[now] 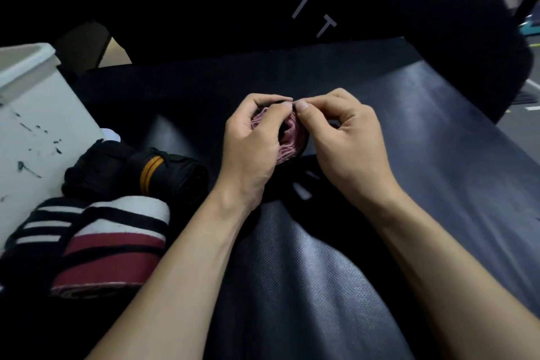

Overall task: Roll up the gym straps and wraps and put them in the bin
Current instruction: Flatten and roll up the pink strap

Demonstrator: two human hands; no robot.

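Dim light falls on a black padded bench (423, 131) with a pebbled, slightly shiny cover, its far edge butting against a dark upright pad printed with the grey letters FIT (298, 6). Near the bench's middle, both hands hold a half-rolled wrap (287, 137): the left hand (254, 140) curls around the coil from its left side, and the right hand (344, 137) pinches the top edge between thumb and forefinger. The coil's end faces the camera, showing pink-and-black spiral layers, so its axis runs roughly toward the viewer; a loose black tail (304, 187) with white marks trails back between the wrists. To the left lie a black roll with two orange stripes (163, 175) and a red, white and black striped wrap (117, 240), beside a scuffed white bin (35, 126). Bare bench stretches to the right.
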